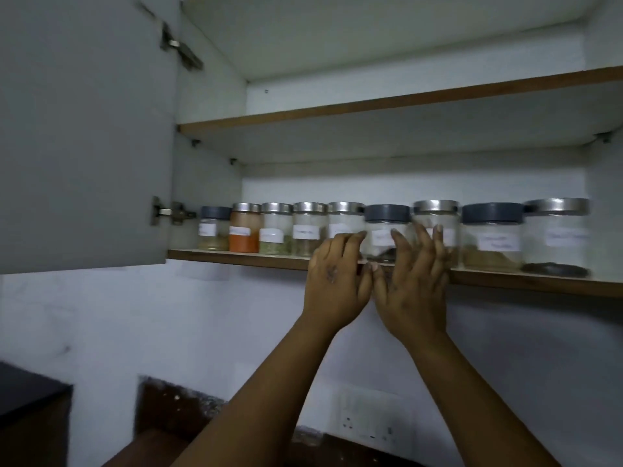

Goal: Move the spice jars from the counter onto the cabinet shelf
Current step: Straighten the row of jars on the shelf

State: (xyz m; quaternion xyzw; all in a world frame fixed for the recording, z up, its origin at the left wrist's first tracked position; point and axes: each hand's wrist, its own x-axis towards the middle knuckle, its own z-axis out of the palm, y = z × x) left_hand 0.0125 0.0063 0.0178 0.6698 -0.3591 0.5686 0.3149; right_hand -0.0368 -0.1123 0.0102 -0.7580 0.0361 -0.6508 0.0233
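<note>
Nearest the camera, both forearms rise toward the lower cabinet shelf, and the left hand and right hand stand side by side just in front of its edge, thumbs almost touching. Both hands look loosely spread, fingers fairly straight and gripping nothing; the blur makes it hard to say whether the fingertips touch glass. Just beyond and between them stands the dark-lidded jar, upright on the shelf, its long axis vertical, lid up and its white label facing the person. This reads as the placing step at its end: the jar seems set down, with the hands either nudging it into line or letting go. Further out to either side of the hands runs the row of spice jars, all upright with labels forward (the orange one sits well off to the left hand's side). The next move probably calls for drawing both hands straight back without clipping neighbours.
</note>
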